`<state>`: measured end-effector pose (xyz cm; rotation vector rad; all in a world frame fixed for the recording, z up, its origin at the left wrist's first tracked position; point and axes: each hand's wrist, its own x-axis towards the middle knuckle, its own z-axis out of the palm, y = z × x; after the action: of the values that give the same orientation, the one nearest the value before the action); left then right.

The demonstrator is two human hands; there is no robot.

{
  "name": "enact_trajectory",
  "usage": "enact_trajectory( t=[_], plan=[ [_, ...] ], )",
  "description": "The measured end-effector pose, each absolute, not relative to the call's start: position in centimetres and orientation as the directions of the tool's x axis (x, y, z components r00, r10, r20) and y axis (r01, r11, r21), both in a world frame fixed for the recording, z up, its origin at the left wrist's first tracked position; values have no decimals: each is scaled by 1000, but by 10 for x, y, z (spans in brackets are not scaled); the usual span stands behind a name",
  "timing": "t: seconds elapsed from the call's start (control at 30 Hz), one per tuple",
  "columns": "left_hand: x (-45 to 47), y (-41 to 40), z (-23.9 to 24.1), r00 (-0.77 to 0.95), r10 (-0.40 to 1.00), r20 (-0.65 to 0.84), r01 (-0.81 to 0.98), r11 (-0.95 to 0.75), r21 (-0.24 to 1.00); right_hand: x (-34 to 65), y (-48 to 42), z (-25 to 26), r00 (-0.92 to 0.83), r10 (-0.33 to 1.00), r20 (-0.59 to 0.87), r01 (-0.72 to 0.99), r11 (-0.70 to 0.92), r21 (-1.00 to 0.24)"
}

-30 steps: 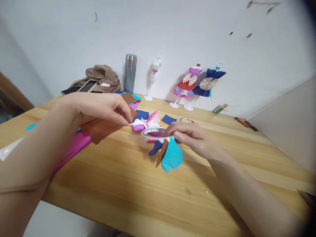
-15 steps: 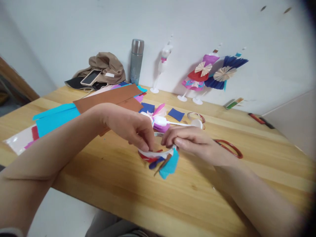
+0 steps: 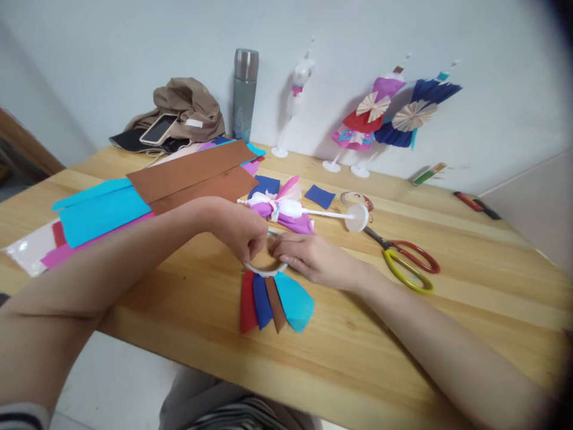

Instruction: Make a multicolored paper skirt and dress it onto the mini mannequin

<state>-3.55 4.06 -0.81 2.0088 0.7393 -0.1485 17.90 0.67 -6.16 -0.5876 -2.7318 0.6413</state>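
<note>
My left hand [image 3: 242, 230] and my right hand [image 3: 308, 258] meet over a white loop band [image 3: 262, 272] lying on the wooden table [image 3: 179, 310]. Both pinch its upper rim with closed fingers. From the band's near side hang red, dark blue, brown and cyan paper strips [image 3: 275, 301], fanned flat on the wood. Just behind my hands lies a small white mannequin stand [image 3: 293, 210] on its side, wrapped in purple and pink paper.
Long brown, cyan and pink paper sheets [image 3: 147, 191] lie at the left. Scissors [image 3: 405, 257] with red and yellow handles rest to the right. At the back stand a steel flask [image 3: 245, 95], dressed mannequins [image 3: 385, 116], a brown bag with a phone [image 3: 179, 116].
Both hands lowered the band with its strips onto the table; the strips now lie fanned flat. The view tilted down and the scissors came into sight.
</note>
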Motion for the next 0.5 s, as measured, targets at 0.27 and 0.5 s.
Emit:
enact_trajectory(
  t=[0.27, 0.5],
  plan=[
    [-31, 36, -8, 836, 409, -365, 538, -480, 693, 177, 3, -65, -883, 433, 180, 378, 884, -275],
    [-34, 34, -9, 830, 322, -455, 553, -581, 597, 184, 7, -63, -911, 364, 192, 330, 925, -189]
  ],
)
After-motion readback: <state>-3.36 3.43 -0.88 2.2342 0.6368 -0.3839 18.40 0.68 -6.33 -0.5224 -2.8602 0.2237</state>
